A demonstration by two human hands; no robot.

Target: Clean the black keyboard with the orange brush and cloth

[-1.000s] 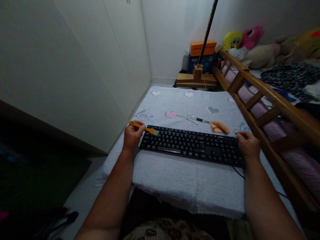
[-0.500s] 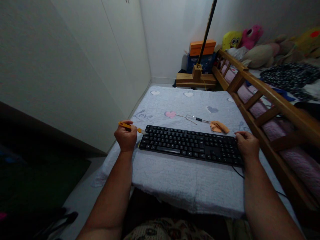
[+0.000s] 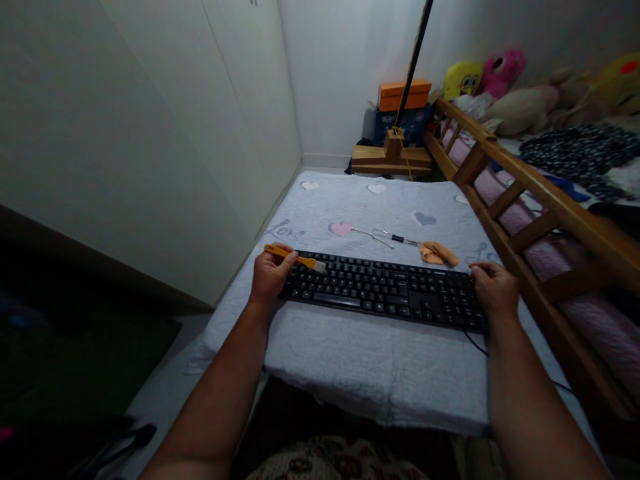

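A black keyboard (image 3: 380, 287) lies across the cloth-covered table, its cable coming out near the front right. My left hand (image 3: 270, 273) is closed around the yellow handle of a small brush (image 3: 305, 261), whose pale bristles are over the keys at the keyboard's left end. At the opposite end, my right hand (image 3: 495, 287) grips the keyboard's right edge with bent fingers. Behind the keyboard lie an orange cloth (image 3: 438, 253), a thin metal tool with a black grip (image 3: 398, 238) and another slim metal rod (image 3: 373, 235).
The table wears a pale blue cloth (image 3: 370, 360) with heart prints. A wooden bed rail (image 3: 545, 193) runs close along the right side. White cabinet doors (image 3: 200, 133) rise at the left. A wooden stand (image 3: 393, 157) and an orange box (image 3: 405, 95) are beyond the table.
My left hand has moved right with the brush, carrying its bristles from the keyboard's left edge onto the keys. My right hand and the keyboard look unmoved.
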